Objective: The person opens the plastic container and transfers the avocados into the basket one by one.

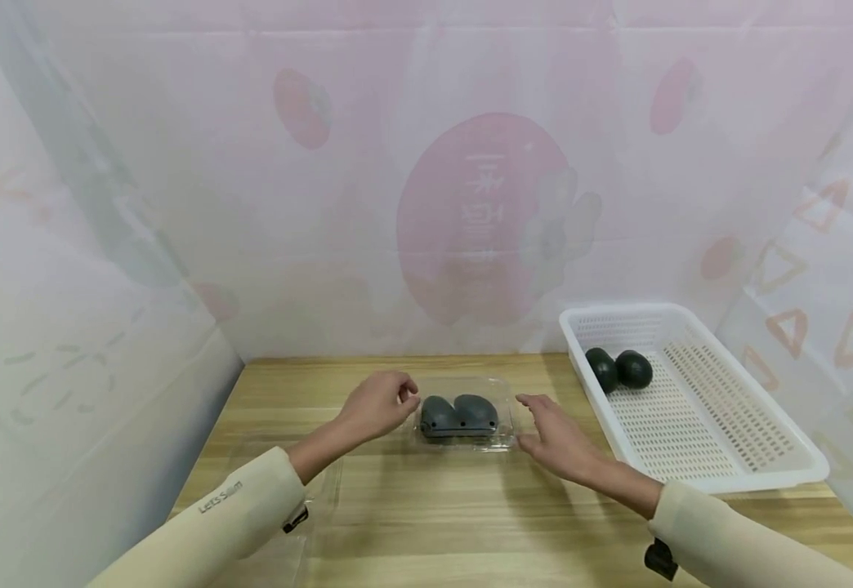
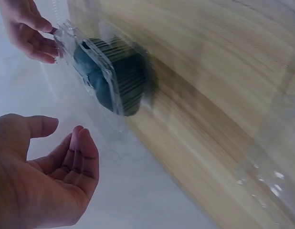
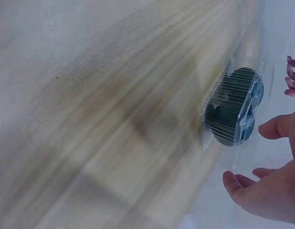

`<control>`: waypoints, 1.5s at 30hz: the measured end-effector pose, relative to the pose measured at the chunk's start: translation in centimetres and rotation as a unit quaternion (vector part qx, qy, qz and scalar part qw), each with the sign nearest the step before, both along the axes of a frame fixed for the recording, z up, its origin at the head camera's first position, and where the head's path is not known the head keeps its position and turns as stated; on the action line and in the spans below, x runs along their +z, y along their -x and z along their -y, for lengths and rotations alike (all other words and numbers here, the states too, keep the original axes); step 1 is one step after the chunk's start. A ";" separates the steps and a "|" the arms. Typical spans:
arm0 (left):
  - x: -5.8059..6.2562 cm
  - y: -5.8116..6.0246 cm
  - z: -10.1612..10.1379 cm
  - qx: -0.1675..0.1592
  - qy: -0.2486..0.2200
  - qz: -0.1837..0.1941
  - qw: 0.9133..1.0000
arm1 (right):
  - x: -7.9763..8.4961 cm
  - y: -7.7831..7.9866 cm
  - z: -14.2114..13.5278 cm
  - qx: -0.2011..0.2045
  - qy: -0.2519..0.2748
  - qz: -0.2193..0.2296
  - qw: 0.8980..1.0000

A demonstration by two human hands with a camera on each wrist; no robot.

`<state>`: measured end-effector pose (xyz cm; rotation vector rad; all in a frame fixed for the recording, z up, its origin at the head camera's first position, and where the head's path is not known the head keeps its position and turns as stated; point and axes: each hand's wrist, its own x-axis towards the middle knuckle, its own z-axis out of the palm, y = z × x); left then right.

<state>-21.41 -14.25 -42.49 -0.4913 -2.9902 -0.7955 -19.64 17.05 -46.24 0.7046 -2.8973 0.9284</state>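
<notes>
A clear plastic box stands on the table at the centre, with dark green avocados inside. Beside its left end is my left hand, fingers loosely bent and nothing between them. The left wrist view shows that hand apart from the box, thumb and fingertips separated. At the right end my right hand is held with fingers extended, close to the box edge. In the right wrist view, a gap shows between the right hand's thumb and fingers; whether a fingertip touches the plastic I cannot tell.
A white perforated basket stands on the right, with two dark avocados in its far left corner. More clear plastic lies at the table's left, partly behind my left forearm. A printed curtain hangs along the back edge.
</notes>
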 end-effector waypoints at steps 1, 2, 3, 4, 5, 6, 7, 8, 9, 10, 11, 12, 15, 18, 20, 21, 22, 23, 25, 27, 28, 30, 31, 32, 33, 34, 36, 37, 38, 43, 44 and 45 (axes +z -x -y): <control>-0.2 0.0 0.4 0.008 -0.005 0.012 1.000 | 0.1 0.0 0.1 0.006 -0.011 -0.019 1.000; -0.4 -0.1 0.9 0.012 -0.010 0.023 1.000 | 0.2 -0.1 0.3 0.013 -0.021 -0.035 0.999; -0.6 -0.2 1.3 0.016 -0.015 0.032 0.999 | 0.3 -0.1 0.5 0.021 -0.029 -0.048 0.998; -0.7 -0.3 1.7 0.017 -0.021 0.044 0.999 | 0.4 -0.2 0.8 0.031 -0.036 -0.061 0.997; -0.8 -0.4 2.1 0.018 -0.036 0.066 0.997 | 0.5 -0.2 1.0 0.042 -0.042 -0.073 0.996; -0.9 -0.5 2.5 0.020 -0.053 0.090 0.994 | 0.6 -0.2 1.3 0.054 -0.048 -0.086 0.994; -1.0 -0.6 2.8 0.021 -0.073 0.116 0.990 | 0.7 -0.2 1.6 0.065 -0.052 -0.095 0.992; -1.1 -0.8 3.1 0.022 -0.093 0.142 0.985 | 0.8 -0.2 1.9 0.076 -0.057 -0.104 0.990; -1.2 -0.9 3.3 0.025 -0.112 0.168 0.979 | 1.0 -0.1 2.2 0.087 -0.061 -0.115 0.988; -1.3 -1.0 3.5 0.029 -0.132 0.194 0.972 | 1.0 -0.1 2.5 0.096 -0.063 -0.125 0.986; -1.3 -1.1 3.6 0.034 -0.149 0.218 0.964 | 1.1 0.0 2.9 0.105 -0.064 -0.134 0.983; -1.4 -1.2 3.7 0.036 -0.160 0.232 0.959 | 1.2 0.0 3.2 0.114 -0.065 -0.143 0.981; -1.5 -1.4 3.8 0.041 -0.177 0.261 0.948 | 1.4 0.2 4.2 0.136 -0.070 -0.166 0.974; -1.7 -1.6 3.6 0.048 -0.189 0.285 0.938 | 1.4 0.3 5.2 0.158 -0.078 -0.185 0.967; -1.8 -1.8 3.5 0.051 -0.194 0.298 0.933 | 1.3 0.4 5.8 0.173 -0.085 -0.196 0.962; -2.0 -1.8 3.4 0.052 -0.198 0.304 0.931 | 1.3 0.5 6.1 0.179 -0.089 -0.201 0.959; -2.1 -1.9 3.4 0.051 -0.202 0.307 0.929 | 1.3 0.5 6.4 0.186 -0.091 -0.204 0.957; -2.3 -2.0 3.3 0.049 -0.205 0.312 0.926 | 1.3 0.5 6.7 0.191 -0.095 -0.209 0.954; -2.5 -2.1 3.2 0.045 -0.216 0.322 0.921 | 1.3 0.6 7.2 0.199 -0.104 -0.215 0.950; -2.8 -2.2 3.1 0.043 -0.230 0.334 0.913 | 1.3 0.6 7.8 0.206 -0.113 -0.217 0.947; -2.9 -2.2 3.1 0.042 -0.237 0.340 0.909 | 1.3 0.6 8.0 0.210 -0.117 -0.218 0.946; -3.0 -2.3 3.0 0.045 -0.251 0.353 0.900 | 1.3 0.7 8.4 0.215 -0.127 -0.221 0.943; -3.0 -2.3 3.0 0.047 -0.257 0.358 0.897 | 1.3 0.7 8.6 0.218 -0.131 -0.223 0.941; -3.0 -2.4 3.0 0.048 -0.261 0.360 0.894 | 1.2 0.7 8.9 0.221 -0.135 -0.225 0.939; -3.0 -2.4 3.0 0.049 -0.266 0.364 0.891 | 1.2 0.7 9.1 0.224 -0.138 -0.225 0.938; -3.1 -2.4 3.0 0.049 -0.270 0.367 0.889 | 1.1 0.7 9.3 0.227 -0.141 -0.226 0.937; -3.2 -2.5 2.9 0.050 -0.275 0.373 0.884 | 0.9 0.8 9.7 0.232 -0.147 -0.228 0.934; -3.2 -2.5 2.9 0.051 -0.278 0.376 0.883 | 0.8 0.8 9.8 0.235 -0.150 -0.231 0.932; -3.3 -2.5 2.9 0.050 -0.278 0.378 0.881 | 0.7 0.8 10.0 0.239 -0.151 -0.233 0.930; -3.4 -2.5 2.7 0.046 -0.286 0.389 0.874 | 0.1 1.3 10.9 0.251 -0.147 -0.259 0.921; -3.4 -2.5 2.7 0.044 -0.288 0.390 0.873 | 0.0 1.3 11.0 0.252 -0.146 -0.263 0.920; -3.3 -2.5 2.7 0.044 -0.290 0.391 0.872 | -0.1 1.4 11.1 0.253 -0.146 -0.267 0.918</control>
